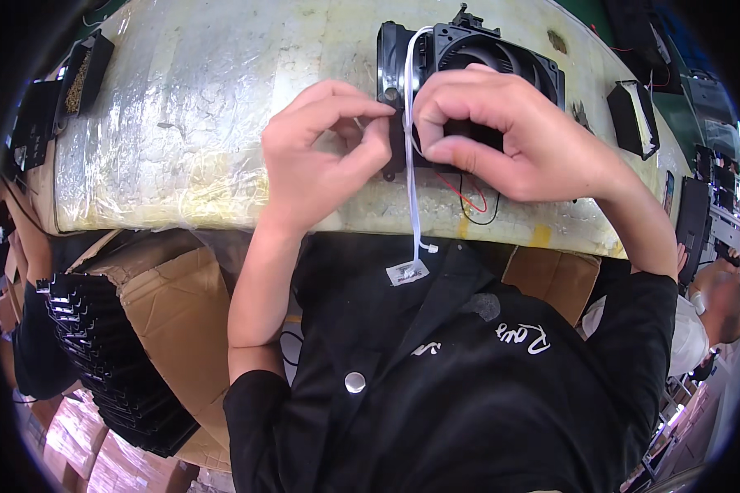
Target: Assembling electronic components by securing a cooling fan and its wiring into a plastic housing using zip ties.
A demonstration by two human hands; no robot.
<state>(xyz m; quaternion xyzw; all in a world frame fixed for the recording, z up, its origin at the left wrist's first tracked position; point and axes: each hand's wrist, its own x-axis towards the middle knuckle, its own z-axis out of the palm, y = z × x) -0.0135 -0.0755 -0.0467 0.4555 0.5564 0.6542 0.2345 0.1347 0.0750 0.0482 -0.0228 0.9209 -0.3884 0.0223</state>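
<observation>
A black housing with a round fan (489,56) lies at the table's far middle. A flat white cable (412,189) runs over it toward me, and its end hangs past the near edge with a small white connector (428,247) and a paper tag (407,272). My left hand (325,152) is closed at the housing's left side, thumb and forefinger bent close together; whatever they pinch is hidden. Curled beside the cable, my right hand (510,131) pinches a thin white length at it with thumb and forefinger. A red wire (473,202) and a black wire emerge below that hand.
Plastic film covers the pale table (181,156). A black bin of small parts (82,78) stands at the far left, a black box with papers (633,119) at the right. An open carton (177,304) with stacked black parts sits below left. Other people are at both sides.
</observation>
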